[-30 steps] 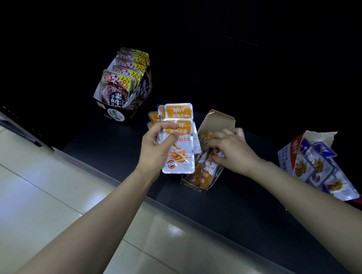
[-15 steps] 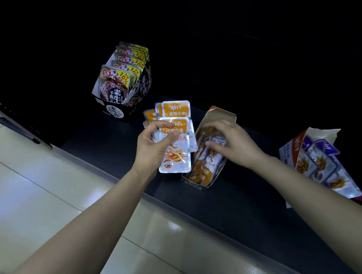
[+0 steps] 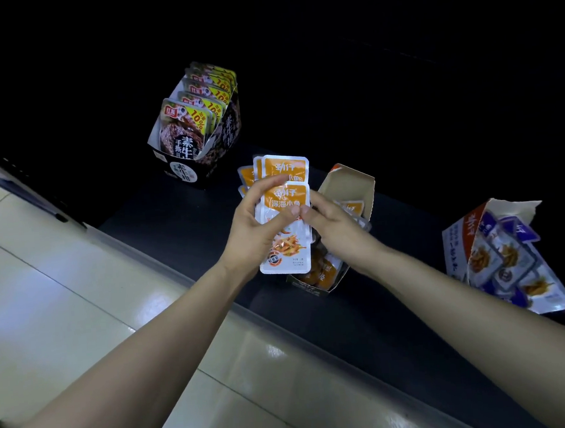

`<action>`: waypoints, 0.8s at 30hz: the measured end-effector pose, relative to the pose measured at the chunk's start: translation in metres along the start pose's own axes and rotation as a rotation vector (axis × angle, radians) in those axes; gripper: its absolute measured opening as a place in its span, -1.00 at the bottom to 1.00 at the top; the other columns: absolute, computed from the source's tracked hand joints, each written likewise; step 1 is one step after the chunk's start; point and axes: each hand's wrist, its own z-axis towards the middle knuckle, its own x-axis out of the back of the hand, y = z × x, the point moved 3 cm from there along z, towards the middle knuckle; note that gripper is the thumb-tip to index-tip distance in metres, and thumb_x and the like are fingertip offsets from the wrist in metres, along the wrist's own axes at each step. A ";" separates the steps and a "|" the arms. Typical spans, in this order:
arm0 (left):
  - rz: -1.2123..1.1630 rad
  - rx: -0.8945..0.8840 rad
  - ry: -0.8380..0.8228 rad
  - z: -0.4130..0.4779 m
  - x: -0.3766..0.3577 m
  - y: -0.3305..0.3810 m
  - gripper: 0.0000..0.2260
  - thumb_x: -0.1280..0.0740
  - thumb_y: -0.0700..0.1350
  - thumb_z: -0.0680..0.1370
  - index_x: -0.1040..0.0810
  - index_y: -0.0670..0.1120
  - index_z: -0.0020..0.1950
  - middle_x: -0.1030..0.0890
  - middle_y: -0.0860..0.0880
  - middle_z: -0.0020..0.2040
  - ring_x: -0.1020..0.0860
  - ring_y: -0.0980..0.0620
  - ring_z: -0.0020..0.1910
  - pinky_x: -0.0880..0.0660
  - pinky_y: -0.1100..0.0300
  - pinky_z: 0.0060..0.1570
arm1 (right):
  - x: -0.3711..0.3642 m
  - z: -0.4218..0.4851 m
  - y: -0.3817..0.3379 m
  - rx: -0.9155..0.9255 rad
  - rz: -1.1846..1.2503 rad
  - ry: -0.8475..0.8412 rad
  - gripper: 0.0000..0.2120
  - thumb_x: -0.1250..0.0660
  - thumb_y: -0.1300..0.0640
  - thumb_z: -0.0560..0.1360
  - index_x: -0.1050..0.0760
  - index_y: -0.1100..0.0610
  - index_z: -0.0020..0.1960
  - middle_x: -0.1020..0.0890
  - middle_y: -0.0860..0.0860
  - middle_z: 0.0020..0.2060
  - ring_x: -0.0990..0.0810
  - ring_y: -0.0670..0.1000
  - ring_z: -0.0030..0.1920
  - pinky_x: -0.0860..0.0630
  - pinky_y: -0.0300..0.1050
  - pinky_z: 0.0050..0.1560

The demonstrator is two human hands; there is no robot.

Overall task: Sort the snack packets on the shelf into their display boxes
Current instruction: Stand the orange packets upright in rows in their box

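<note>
At centre frame the left hand (image 3: 259,228) grips a fan of orange packets (image 3: 288,246), thumb across the front and fingers behind. It holds them above the shelf (image 3: 182,216), just left of the orange box (image 3: 348,183). The right hand (image 3: 338,233) is at the front packet's right edge with thumb and forefinger closed. It looks to be pinching that packet, though its fingertips crowd the left thumb and the contact is hard to read.

The orange box stands open with some matching packets low in its front. At upper left the black box (image 3: 228,131) holds a neat row of its own packets (image 3: 186,123), so that part looks done. At the right edge a blue-and-white box (image 3: 458,239) leans, with purple packets (image 3: 505,259) spilling from it.

By my reading, one box is finished, the orange lot is partway with a handful left, and the purple lot is not yet tidied.
</note>
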 end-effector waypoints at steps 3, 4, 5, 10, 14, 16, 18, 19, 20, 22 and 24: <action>0.017 0.005 0.018 0.003 0.000 0.001 -0.65 -0.41 -0.35 0.51 -0.52 -0.15 0.27 -0.62 -0.02 0.11 -0.65 0.01 0.02 -0.59 0.15 -0.09 | 0.012 0.000 -0.007 0.010 -0.114 -0.067 -0.71 -0.13 0.19 0.67 -0.44 0.01 0.34 -0.59 -0.04 0.22 -0.59 -0.12 0.16 -0.50 -0.30 0.14; 0.020 0.012 0.035 0.004 0.002 0.001 -0.66 -0.41 -0.34 0.51 -0.53 -0.14 0.26 -0.62 -0.07 0.15 -0.65 -0.01 0.03 -0.59 0.15 -0.10 | 0.018 -0.001 -0.009 0.015 -0.148 -0.075 -0.71 -0.16 0.20 0.65 -0.45 0.03 0.34 -0.58 -0.04 0.21 -0.59 -0.16 0.13 -0.50 -0.31 0.15; 0.023 0.021 0.053 0.004 0.003 -0.001 -0.67 -0.42 -0.34 0.51 -0.54 -0.13 0.25 -0.61 -0.10 0.18 -0.65 -0.03 0.05 -0.59 0.15 -0.10 | 0.026 -0.001 -0.010 0.021 -0.175 -0.057 -0.70 -0.20 0.21 0.64 -0.46 0.07 0.35 -0.58 -0.04 0.21 -0.59 -0.17 0.12 -0.50 -0.31 0.18; 0.025 0.064 0.075 0.004 0.003 -0.006 -0.68 -0.41 -0.34 0.50 -0.56 -0.08 0.21 -0.62 -0.09 0.17 -0.66 -0.02 0.05 -0.60 0.15 -0.11 | 0.072 -0.009 -0.004 0.106 -0.618 -0.019 -0.58 -0.38 0.16 0.54 -0.43 0.07 0.38 -0.53 0.02 0.26 -0.45 -0.04 0.30 -0.36 -0.16 0.35; 0.021 0.079 0.081 0.002 0.002 -0.006 -0.67 -0.41 -0.34 0.51 -0.56 -0.06 0.22 -0.63 -0.07 0.15 -0.66 0.01 0.03 -0.60 0.17 -0.13 | 0.078 -0.014 0.023 -0.014 -1.242 -0.347 -0.24 -0.49 -0.12 0.39 -0.24 -0.14 0.50 -0.20 -0.11 0.52 0.01 -0.03 0.53 0.14 -0.12 0.44; 0.026 0.084 0.083 0.001 0.001 -0.005 -0.67 -0.42 -0.34 0.50 -0.57 -0.05 0.21 -0.64 -0.08 0.14 -0.67 0.00 0.02 -0.60 0.17 -0.13 | 0.074 -0.014 0.026 0.104 -1.291 -0.287 -0.32 -0.49 -0.11 0.38 -0.33 -0.16 0.45 -0.26 -0.11 0.49 -0.05 -0.02 0.50 0.10 -0.14 0.40; 0.024 0.089 0.083 -0.001 0.001 -0.005 -0.66 -0.42 -0.34 0.50 -0.57 -0.04 0.20 -0.65 -0.06 0.11 -0.67 0.02 0.00 -0.60 0.18 -0.14 | 0.074 -0.012 0.022 0.213 -1.224 -0.222 -0.46 -0.50 -0.10 0.37 -0.48 -0.15 0.33 -0.42 -0.12 0.35 -0.23 -0.02 0.39 -0.03 -0.17 0.33; 0.025 0.090 0.081 -0.002 0.002 -0.004 -0.66 -0.42 -0.34 0.49 -0.57 -0.04 0.20 -0.65 -0.06 0.10 -0.67 0.02 -0.01 -0.60 0.18 -0.14 | 0.075 -0.011 0.020 0.240 -1.181 -0.214 -0.53 -0.51 -0.09 0.37 -0.54 -0.13 0.27 -0.47 -0.13 0.29 -0.30 -0.03 0.31 -0.10 -0.18 0.31; 0.025 0.092 0.077 -0.004 0.002 -0.003 -0.66 -0.42 -0.35 0.49 -0.57 -0.05 0.20 -0.65 -0.06 0.09 -0.67 0.03 -0.01 -0.60 0.18 -0.14 | 0.076 -0.010 0.018 0.254 -1.149 -0.215 -0.60 -0.50 -0.08 0.38 -0.58 -0.11 0.20 -0.50 -0.13 0.25 -0.34 -0.03 0.25 -0.17 -0.17 0.31; 0.022 0.095 0.076 -0.006 0.003 -0.002 -0.66 -0.42 -0.35 0.49 -0.57 -0.06 0.21 -0.66 -0.03 0.07 -0.67 0.04 -0.03 -0.60 0.19 -0.16 | 0.077 -0.010 0.018 0.270 -1.147 -0.217 -0.74 -0.49 -0.03 0.42 -0.63 -0.09 0.10 -0.53 -0.12 0.22 -0.37 -0.04 0.21 -0.27 -0.13 0.30; 0.026 0.103 0.080 -0.008 0.005 -0.001 -0.65 -0.42 -0.36 0.49 -0.57 -0.05 0.21 -0.66 -0.03 0.07 -0.67 0.04 -0.03 -0.60 0.19 -0.16 | 0.077 -0.010 0.020 0.310 -1.124 -0.211 -0.83 -0.48 0.04 0.44 -0.66 -0.07 0.03 -0.56 -0.11 0.17 -0.39 -0.04 0.20 -0.35 -0.11 0.26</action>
